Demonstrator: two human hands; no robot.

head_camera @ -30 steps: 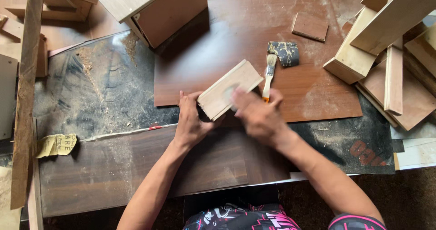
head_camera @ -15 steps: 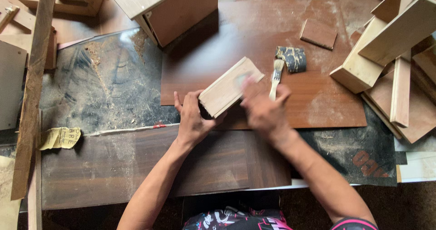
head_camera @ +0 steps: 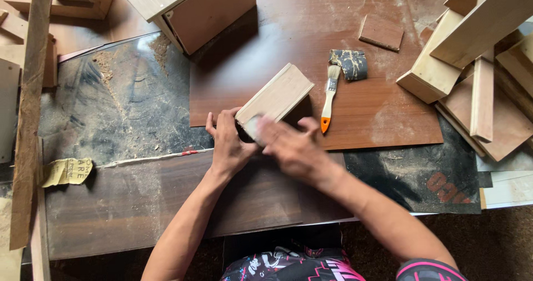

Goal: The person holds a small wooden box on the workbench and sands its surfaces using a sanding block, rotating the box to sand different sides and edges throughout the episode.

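The left hand (head_camera: 229, 145) grips the near end of a pale wooden block (head_camera: 275, 97), with the fingers closed around its lower corner. The right hand (head_camera: 291, 145) is blurred and lies against the same end of the block, pressing a small pale piece (head_camera: 254, 127) onto it; what this piece is I cannot tell. The block is tilted, its far end pointing up and to the right, and it sits over the near edge of a brown board (head_camera: 311, 53) that lies on the worktop (head_camera: 127, 203). Just to the right of the block there is a brush (head_camera: 328, 100) with a pale handle and an orange tip, lying on the board. At its bristles lies a dark folded piece of sandpaper (head_camera: 350, 63). Further back on the board is a small square of wood (head_camera: 381, 32). Behind the block stands a wooden box (head_camera: 194, 9). On the right side is a pile of wooden pieces (head_camera: 477, 53). On the left, a long plank (head_camera: 28, 114) crosses the worktop, and near it lies a yellow scrap of paper (head_camera: 66, 171).
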